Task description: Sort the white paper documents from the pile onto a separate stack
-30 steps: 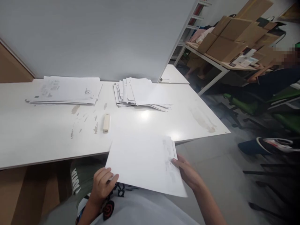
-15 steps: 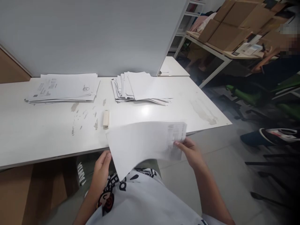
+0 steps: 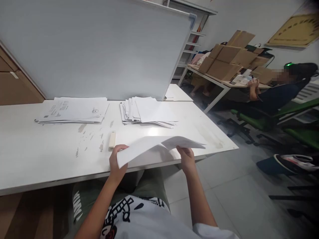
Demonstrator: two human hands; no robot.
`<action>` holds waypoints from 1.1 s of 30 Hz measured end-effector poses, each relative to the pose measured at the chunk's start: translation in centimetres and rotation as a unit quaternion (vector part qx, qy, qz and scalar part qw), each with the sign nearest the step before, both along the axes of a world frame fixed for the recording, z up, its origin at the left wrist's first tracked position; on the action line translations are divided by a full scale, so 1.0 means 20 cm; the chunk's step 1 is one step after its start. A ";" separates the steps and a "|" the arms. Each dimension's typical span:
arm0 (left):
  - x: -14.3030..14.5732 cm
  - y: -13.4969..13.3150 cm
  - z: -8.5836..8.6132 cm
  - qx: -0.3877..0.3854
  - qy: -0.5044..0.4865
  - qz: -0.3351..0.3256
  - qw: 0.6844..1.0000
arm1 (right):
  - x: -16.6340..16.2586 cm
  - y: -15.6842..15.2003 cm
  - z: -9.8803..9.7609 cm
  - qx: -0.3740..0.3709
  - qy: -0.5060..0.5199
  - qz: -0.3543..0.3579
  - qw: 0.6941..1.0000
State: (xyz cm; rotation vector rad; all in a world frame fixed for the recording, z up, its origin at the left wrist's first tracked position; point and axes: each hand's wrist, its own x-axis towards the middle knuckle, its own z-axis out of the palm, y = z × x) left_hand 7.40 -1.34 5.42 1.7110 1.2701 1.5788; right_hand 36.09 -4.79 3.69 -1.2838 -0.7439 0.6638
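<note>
Both hands hold a white sheet of paper [image 3: 147, 146] just above the table's front edge, and it bows upward between them. My left hand [image 3: 118, 162] is closed on its left end, thumb hidden behind the sheet. At the other end, my right hand [image 3: 186, 157] pinches the near edge. Whether it is one sheet or a few, I cannot tell. A cream stapler [image 3: 112, 140] lies on the table just beyond my left hand. Farther back are a neat stack of printed papers [image 3: 74, 109] and, to its right, a looser paper stack [image 3: 152, 111].
The white table [image 3: 50, 156] has worn, stained patches. Behind it stands a whiteboard [image 3: 99, 46]. On the right, a person [image 3: 281, 89] sits at another table stacked with cardboard boxes [image 3: 226, 59]. A blue bin [image 3: 276, 165] and green chairs [image 3: 251, 119] stand on the floor.
My left hand has moved up and taken the paper's left end. My right hand has shifted left, and the sheet is raised and more level. The view has tilted upward.
</note>
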 end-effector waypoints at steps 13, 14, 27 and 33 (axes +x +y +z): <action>-0.35 -0.48 0.12 -0.311 -0.111 0.135 0.934 | -0.23 -0.24 -0.01 -0.125 0.048 0.151 0.979; -0.41 -0.50 0.08 -0.337 -0.102 0.146 0.924 | -0.27 -0.26 -0.02 -0.163 0.055 0.189 0.967; -0.63 -0.26 0.07 -0.351 0.195 0.121 0.908 | -0.40 -0.24 0.05 -0.320 0.203 0.306 0.873; -0.61 -0.14 0.13 -0.315 0.348 0.075 0.880 | -0.36 -0.27 0.06 -0.321 0.224 0.266 0.881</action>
